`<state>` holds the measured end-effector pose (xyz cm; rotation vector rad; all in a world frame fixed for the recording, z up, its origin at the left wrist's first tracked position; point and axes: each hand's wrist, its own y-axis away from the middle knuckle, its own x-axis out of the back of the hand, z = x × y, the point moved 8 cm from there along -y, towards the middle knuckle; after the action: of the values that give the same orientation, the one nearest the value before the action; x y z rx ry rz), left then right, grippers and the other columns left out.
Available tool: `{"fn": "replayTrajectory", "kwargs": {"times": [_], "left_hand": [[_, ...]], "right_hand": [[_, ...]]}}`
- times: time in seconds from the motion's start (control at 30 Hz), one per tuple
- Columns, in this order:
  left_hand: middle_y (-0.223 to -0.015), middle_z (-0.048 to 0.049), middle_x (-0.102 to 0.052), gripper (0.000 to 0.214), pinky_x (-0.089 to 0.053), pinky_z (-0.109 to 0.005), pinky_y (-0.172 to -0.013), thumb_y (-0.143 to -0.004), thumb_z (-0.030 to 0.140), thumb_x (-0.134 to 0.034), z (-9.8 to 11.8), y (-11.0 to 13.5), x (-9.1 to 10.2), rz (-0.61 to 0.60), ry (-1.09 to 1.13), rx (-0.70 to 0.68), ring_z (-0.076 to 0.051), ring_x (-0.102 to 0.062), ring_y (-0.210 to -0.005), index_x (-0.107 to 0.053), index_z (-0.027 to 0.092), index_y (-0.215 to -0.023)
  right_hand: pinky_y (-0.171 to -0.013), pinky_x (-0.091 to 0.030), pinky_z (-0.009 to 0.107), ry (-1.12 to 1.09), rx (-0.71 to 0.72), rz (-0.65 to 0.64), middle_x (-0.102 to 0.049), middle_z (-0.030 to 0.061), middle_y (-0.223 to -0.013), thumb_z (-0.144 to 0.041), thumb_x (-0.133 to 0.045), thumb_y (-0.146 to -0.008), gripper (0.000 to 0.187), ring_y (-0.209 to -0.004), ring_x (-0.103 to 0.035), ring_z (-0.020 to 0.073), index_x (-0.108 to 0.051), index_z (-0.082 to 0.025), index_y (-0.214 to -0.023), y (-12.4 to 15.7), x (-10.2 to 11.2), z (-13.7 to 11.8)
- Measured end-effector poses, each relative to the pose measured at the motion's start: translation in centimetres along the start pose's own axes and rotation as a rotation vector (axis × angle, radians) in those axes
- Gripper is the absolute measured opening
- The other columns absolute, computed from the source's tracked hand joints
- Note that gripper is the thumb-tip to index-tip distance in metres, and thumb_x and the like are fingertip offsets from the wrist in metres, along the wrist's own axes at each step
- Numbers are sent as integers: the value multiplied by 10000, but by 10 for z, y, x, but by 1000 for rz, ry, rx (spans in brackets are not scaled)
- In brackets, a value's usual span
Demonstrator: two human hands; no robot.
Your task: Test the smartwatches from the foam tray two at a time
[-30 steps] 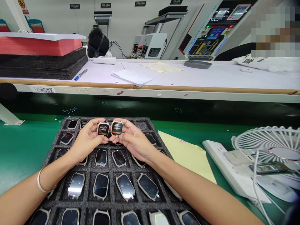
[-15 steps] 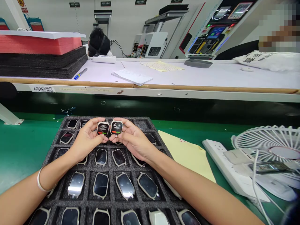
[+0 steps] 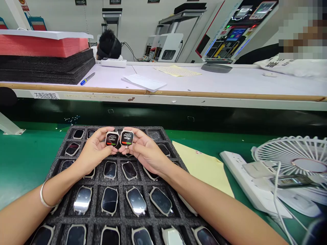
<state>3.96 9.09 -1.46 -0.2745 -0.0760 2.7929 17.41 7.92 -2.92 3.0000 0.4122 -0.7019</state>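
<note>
Lying in the tray (image 3: 122, 204), watches (image 3: 109, 200) form the nearest rows. Above its far rows, the left hand (image 3: 93, 151) pinches a lit watch (image 3: 111, 138), fingers (image 3: 108, 129) on top edge, thumb (image 3: 108, 150) on the bottom; the right hand (image 3: 145, 150) pinches another watch (image 3: 127, 137) likewise, just beside the first. Beyond is a shelf (image 3: 209, 83) with papers (image 3: 144, 82) and a pen (image 3: 87, 78), then a person (image 3: 109, 44).

left hand (image 3: 94, 149), right hand (image 3: 145, 149), both pinching
</note>
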Motion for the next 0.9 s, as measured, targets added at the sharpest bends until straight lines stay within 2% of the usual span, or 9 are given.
{"fn": "replayTrajectory", "kwargs": {"times": [0.5,0.7,0.9], "left_hand": [[-952,6,-666,434,-594,-226,-653,-693,104,-710,1,-1,2,12,-13,-23,-65,-655,-621,-576,192,-1096],[-1010,-19,-673,459,-614,-268,-692,-721,128,-665,0,2,0,-8,7,1,-125,-722,-676,-570,190,-1165],[-987,-22,-687,389,-621,-285,-660,-751,172,-639,-1,4,2,1,0,39,-153,-733,-652,-597,180,-1138]], "right_hand": [[-715,-548,304,12,12,-8,-677,-9,-914,-153,-722,-741,423,-703,-689,125,-571,-236,-1127,0,-2,0],[-681,-515,276,16,35,5,-653,-27,-883,-101,-710,-692,454,-686,-651,107,-573,-242,-1101,-1,1,-2],[-605,-465,253,17,35,7,-626,-36,-811,-202,-739,-744,365,-612,-606,94,-577,-234,-1070,-2,3,0]]}}
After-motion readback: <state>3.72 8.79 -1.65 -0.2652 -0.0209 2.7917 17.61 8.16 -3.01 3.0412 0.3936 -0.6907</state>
